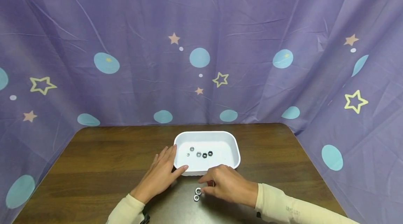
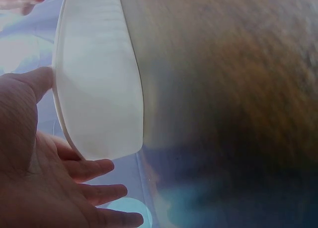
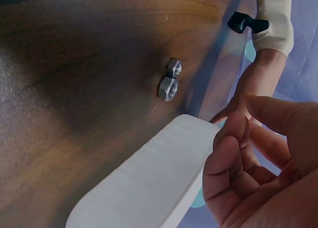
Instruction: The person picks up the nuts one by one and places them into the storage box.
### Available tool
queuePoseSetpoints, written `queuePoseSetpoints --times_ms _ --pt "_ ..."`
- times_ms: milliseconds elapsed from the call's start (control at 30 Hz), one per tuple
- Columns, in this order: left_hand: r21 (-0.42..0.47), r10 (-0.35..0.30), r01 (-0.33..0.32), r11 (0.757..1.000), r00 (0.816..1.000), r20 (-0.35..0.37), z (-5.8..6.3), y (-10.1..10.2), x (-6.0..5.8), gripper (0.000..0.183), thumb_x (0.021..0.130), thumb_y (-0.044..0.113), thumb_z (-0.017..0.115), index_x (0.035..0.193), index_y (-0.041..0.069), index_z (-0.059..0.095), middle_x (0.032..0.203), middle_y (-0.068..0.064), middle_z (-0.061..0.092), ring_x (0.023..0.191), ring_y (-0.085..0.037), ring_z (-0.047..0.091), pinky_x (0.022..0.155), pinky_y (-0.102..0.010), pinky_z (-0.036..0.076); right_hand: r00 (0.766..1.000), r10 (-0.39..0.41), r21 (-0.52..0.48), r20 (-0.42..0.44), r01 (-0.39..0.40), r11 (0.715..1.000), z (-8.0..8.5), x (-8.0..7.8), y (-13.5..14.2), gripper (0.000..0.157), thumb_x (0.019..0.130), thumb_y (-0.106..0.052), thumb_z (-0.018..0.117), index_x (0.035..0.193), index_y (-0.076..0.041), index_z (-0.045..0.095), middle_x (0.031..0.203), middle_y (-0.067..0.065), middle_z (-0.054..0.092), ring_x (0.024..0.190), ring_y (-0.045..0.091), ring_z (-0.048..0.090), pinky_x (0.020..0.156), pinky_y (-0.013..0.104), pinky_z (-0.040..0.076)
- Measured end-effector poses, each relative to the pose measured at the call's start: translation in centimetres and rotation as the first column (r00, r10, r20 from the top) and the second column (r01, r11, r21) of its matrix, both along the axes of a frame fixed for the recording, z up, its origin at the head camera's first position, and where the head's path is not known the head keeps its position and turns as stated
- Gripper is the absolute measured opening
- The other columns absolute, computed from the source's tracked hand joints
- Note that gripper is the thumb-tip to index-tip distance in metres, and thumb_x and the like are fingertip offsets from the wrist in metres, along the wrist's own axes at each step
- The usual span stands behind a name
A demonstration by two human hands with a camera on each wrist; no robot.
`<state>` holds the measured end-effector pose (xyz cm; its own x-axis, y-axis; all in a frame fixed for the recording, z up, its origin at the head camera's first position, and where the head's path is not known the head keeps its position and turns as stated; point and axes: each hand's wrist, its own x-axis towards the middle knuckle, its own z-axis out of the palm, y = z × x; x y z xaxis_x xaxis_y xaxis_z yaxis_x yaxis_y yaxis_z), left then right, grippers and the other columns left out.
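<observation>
The white plastic tray (image 1: 231,143) is positioned on the wood-grain table (image 1: 104,168), near the table's far edge. The left hand (image 1: 160,172) spans the tray's near-left corner; its fingers are extended and spread, touching the left wall, with the thumb on the near rim (contact only, without a closed grip).

Two metal hex nuts, the upper nut (image 1: 198,191) and the lower nut (image 1: 196,198), lie touching each other on the table, in front of the tray's near edge. The right hand (image 1: 225,183) is just beside them; its fingers are loosely bent, thumb and index finger slightly apart, with nothing visibly held. Inside the tray, four loose hex nuts (image 1: 205,155) and one smaller metal piece (image 1: 188,154) lie left of center.
</observation>
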<state>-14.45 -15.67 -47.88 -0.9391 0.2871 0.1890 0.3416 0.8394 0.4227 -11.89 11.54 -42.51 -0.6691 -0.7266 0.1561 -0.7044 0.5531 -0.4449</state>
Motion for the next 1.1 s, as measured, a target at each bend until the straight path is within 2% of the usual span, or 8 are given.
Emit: queuePoseSetpoints --times_ms 367,633,900,1100 --pt "-0.003 0.006 -0.006 1.0 1.0 -0.007 -0.1 -0.1 0.0 0.094 0.107 0.054 0.069 0.168 -0.009 0.033 0.17 -0.029 0.042 0.159 -0.054 0.034 0.124 -0.078 0.027 1.0 0.021 0.012 0.019 -0.021 1.0 -1.8 -0.1 -0.1 0.017 0.094 -0.022 0.09 0.111 -0.02 0.09 0.084 -0.022 0.073 0.071 -0.013 0.054 0.064 0.009 0.044" --pt "0.011 0.011 -0.011 1.0 1.0 0.006 -0.1 -0.1 0.1 0.095 0.107 0.054 0.069 0.169 -0.007 0.032 0.171 -0.029 0.04 0.16 -0.054 0.033 0.125 -0.078 0.025 1.0 0.022 0.054 0.008 -0.022 0.998 -3.0 -0.3 -0.1 0.02 0.094 -0.025 0.091 0.113 -0.02 0.089 0.1 -0.013 0.083 0.084 -0.009 0.066 0.073 0.013 0.051" --pt "0.015 0.015 -0.016 1.0 1.0 0.015 0.0 -0.1 0.1 0.094 0.107 0.053 0.069 0.17 -0.007 0.031 0.172 -0.028 0.04 0.16 -0.054 0.031 0.125 -0.077 0.024 1.0 0.005 0.068 0.019 -0.006 0.998 -4.0 -0.9 -0.2 0.017 0.094 -0.025 0.09 0.111 -0.024 0.09 0.092 -0.021 0.079 0.072 -0.014 0.055 0.066 0.011 0.046" --pt "0.011 0.012 -0.012 1.0 1.0 0.018 0.0 0.0 0.0 0.095 0.107 0.054 0.069 0.17 -0.007 0.031 0.172 -0.027 0.04 0.161 -0.053 0.031 0.125 -0.078 0.025 0.999 -0.001 0.068 0.033 -0.001 0.998 -4.5 -1.2 -0.2 0.016 0.095 -0.026 0.09 0.111 -0.025 0.09 0.096 -0.02 0.081 0.073 -0.015 0.055 0.066 0.01 0.046"
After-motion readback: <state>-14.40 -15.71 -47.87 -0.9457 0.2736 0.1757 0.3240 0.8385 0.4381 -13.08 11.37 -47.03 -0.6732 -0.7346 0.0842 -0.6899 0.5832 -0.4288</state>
